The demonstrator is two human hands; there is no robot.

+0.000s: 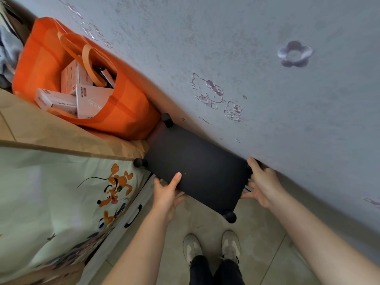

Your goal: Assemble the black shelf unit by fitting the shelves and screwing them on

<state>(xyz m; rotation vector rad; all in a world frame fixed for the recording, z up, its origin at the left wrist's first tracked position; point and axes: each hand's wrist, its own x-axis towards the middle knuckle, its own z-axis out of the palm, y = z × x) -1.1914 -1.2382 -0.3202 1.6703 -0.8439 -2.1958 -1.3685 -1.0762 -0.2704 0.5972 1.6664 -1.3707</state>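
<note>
Black shelf (197, 171) set flush against the wall (246, 48), left hand (166, 194) gripping the shelf's near edge, thumb on top, right hand (264, 187) clasping its right end, orange bag (41, 58) beyond the shelf, shoes (193, 247) below it.

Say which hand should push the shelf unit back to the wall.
Left, probably: the left hand grips the shelf unit on the edge facing away from the wall; the right hand holds its end, fingers beside the wall.

Black shelf unit (197, 167) sits tight against the gray wall (246, 48), with round caps (167, 119) on its corners. Left hand (166, 194) grips the long near edge, thumb on top. Right hand (263, 184) holds the short end. Orange tote bag (127, 112) is just beside the far end.
</note>
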